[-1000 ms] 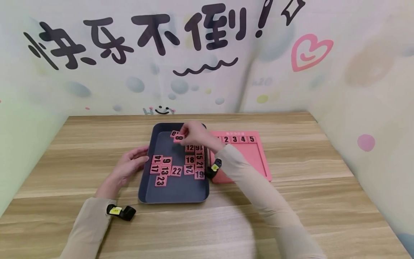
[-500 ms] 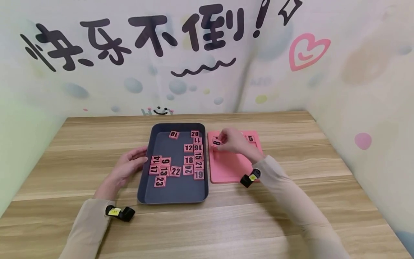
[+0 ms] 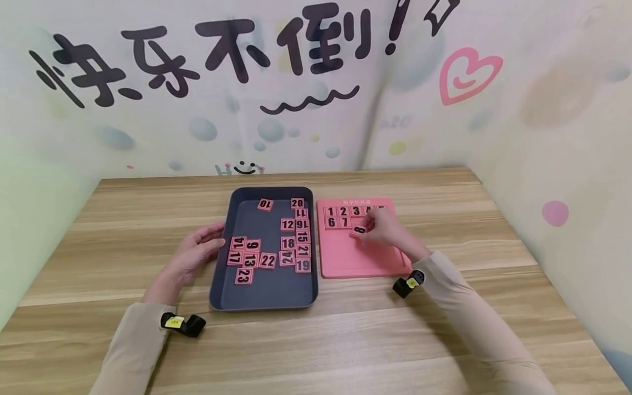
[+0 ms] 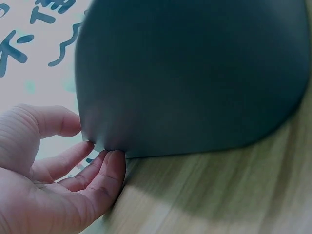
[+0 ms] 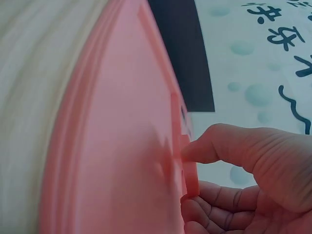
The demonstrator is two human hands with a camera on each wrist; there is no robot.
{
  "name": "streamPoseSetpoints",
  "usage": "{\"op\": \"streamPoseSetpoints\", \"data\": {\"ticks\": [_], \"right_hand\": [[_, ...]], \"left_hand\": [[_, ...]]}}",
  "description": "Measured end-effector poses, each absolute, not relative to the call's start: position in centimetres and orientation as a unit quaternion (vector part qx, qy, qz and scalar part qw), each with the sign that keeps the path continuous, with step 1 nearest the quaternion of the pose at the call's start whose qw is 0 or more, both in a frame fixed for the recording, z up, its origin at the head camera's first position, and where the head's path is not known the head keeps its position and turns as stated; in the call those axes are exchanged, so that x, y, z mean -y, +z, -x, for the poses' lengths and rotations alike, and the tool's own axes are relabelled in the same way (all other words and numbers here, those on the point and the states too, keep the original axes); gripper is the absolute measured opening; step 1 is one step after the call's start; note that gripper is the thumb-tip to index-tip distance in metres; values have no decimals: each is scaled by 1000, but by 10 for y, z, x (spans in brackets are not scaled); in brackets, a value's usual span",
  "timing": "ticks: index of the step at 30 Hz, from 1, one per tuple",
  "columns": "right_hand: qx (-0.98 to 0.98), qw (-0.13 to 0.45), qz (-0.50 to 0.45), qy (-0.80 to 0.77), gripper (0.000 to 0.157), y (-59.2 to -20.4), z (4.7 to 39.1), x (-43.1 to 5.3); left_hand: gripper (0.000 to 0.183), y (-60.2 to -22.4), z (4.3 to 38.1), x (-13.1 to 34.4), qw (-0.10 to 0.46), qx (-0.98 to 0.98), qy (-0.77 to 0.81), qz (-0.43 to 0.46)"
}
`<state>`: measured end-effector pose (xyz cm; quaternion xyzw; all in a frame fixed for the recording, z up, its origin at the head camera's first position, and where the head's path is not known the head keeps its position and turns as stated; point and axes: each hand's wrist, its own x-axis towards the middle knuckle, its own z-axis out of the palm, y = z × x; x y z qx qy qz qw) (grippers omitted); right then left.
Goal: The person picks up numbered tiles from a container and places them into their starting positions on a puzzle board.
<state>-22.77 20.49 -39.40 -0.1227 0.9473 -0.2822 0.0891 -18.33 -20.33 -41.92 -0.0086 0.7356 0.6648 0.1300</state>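
Pinching a sideways pink square tile (image 3: 357, 231) over a pink rectangular board (image 3: 345, 259), the right hand (image 3: 389, 228) might misseat it if unturned, the relaxed left hand (image 3: 196, 253) touching a dark-grey tray (image 3: 269, 294).

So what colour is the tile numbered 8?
Pink, with a black number; the tile shows best in the head view.

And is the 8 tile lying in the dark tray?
No, the right hand pinches the 8 tile over the pink board.
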Motion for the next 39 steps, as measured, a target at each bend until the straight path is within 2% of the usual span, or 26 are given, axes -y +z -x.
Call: {"op": "streamPoseSetpoints", "data": {"ticks": [10, 19, 23, 29, 39], "right_hand": [[-952, 101, 132, -256, 25, -394, 231, -212], [-940, 145, 161, -265, 38, -382, 235, -215], [-929, 161, 190, -272, 38, -383, 236, -216], [-938, 129, 196, -256, 28, -388, 237, -217], [-933, 82, 164, -308, 25, -398, 243, -214]], "left_hand": [[55, -417, 183, 203, 133, -732, 668, 15], [56, -415, 182, 201, 138, -729, 670, 14], [56, -415, 182, 202, 136, -728, 672, 11], [56, -416, 183, 202, 136, -727, 673, 11], [55, -416, 182, 203, 136, -727, 673, 13]]}}
